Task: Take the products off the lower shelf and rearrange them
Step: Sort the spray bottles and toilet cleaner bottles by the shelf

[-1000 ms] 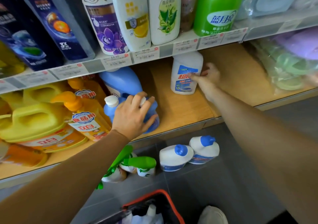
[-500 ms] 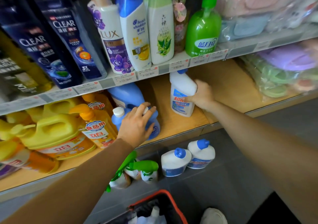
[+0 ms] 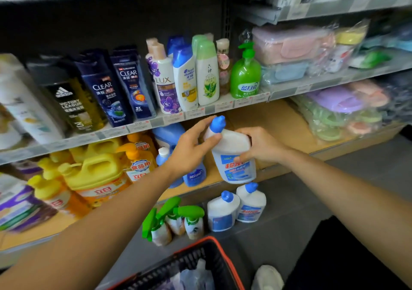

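A white cleaner bottle (image 3: 231, 149) with a blue cap and blue label is held in the air in front of the lower wooden shelf (image 3: 276, 120). My right hand (image 3: 260, 144) grips its body from the right. My left hand (image 3: 191, 149) grips its neck and shoulder from the left, thumb across the front. Behind my left hand a blue detergent bottle (image 3: 194, 176) stands on the shelf, partly hidden. Yellow and orange detergent jugs (image 3: 98, 173) fill the shelf's left part.
Two more white bottles (image 3: 236, 207) and green-trigger spray bottles (image 3: 176, 220) stand on the grey floor below the shelf. A black basket with an orange rim (image 3: 207, 243) sits at the bottom. Shampoo bottles (image 3: 185, 77) line the shelf above. Bagged plastic goods (image 3: 343, 113) lie at the right.
My right hand lifted the white bottle off the lower shelf and brought it forward. My left hand left the blue detergent bottle and took hold of the white bottle's neck.
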The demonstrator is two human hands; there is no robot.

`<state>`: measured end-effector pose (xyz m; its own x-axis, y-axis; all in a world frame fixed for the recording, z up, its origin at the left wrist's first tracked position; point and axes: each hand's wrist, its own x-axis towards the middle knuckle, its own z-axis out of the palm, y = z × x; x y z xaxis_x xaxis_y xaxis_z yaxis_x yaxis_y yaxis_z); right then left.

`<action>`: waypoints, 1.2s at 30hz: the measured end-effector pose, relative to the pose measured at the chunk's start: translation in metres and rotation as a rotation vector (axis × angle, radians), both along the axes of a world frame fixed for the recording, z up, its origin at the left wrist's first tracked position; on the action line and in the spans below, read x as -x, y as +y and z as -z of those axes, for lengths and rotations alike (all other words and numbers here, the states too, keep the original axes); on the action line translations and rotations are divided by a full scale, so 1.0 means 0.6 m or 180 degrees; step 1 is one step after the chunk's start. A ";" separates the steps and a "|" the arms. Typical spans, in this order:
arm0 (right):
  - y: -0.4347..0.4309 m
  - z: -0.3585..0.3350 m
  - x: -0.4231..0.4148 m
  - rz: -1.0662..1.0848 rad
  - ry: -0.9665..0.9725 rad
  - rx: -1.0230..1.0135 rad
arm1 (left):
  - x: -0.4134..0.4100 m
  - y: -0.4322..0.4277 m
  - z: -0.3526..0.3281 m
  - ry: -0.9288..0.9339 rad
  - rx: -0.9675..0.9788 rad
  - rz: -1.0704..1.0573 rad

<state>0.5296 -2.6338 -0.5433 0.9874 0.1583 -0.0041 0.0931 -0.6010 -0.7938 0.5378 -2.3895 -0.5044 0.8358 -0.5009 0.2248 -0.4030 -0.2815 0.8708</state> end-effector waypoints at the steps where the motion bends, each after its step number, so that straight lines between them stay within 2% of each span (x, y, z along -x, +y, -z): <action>1: 0.008 -0.020 0.013 -0.0112 0.0023 -0.0082 | 0.011 0.001 -0.026 0.0194 0.0197 0.0103; 4: 0.032 -0.066 0.056 -0.0452 0.0127 -0.0542 | 0.046 0.013 -0.092 0.0690 0.0582 0.0285; 8: 0.073 -0.091 0.108 -0.0743 0.0347 -0.1594 | 0.086 0.059 -0.155 0.1377 0.0956 0.0514; 11: 0.108 -0.097 0.131 -0.0896 0.0552 -0.2099 | 0.107 0.104 -0.176 0.1402 0.0973 0.0840; 13: 0.130 -0.106 0.136 -0.0944 0.0562 -0.2195 | 0.117 0.129 -0.182 0.1069 0.0859 0.0827; 18: 0.188 -0.134 0.141 -0.0726 0.0116 -0.1651 | 0.137 0.174 -0.166 -0.0164 0.0316 0.0135; 21: 0.225 -0.149 0.146 -0.0432 -0.0377 -0.1062 | 0.140 0.196 -0.142 -0.0833 -0.0126 -0.0334; 25: 0.250 -0.156 0.150 -0.0307 -0.0791 -0.0129 | 0.129 0.208 -0.114 -0.1161 -0.0265 -0.0650; 29: 0.238 -0.131 0.153 -0.0309 -0.0492 -0.0118 | 0.108 0.213 -0.094 -0.0930 -0.0273 -0.0272; 33: 0.208 -0.081 0.165 -0.0424 0.0154 -0.0894 | 0.113 0.194 -0.067 0.0066 0.0270 0.0365; 36: 0.192 -0.053 0.168 -0.0524 0.0588 -0.1299 | 0.116 0.182 -0.067 0.0561 0.0415 0.0843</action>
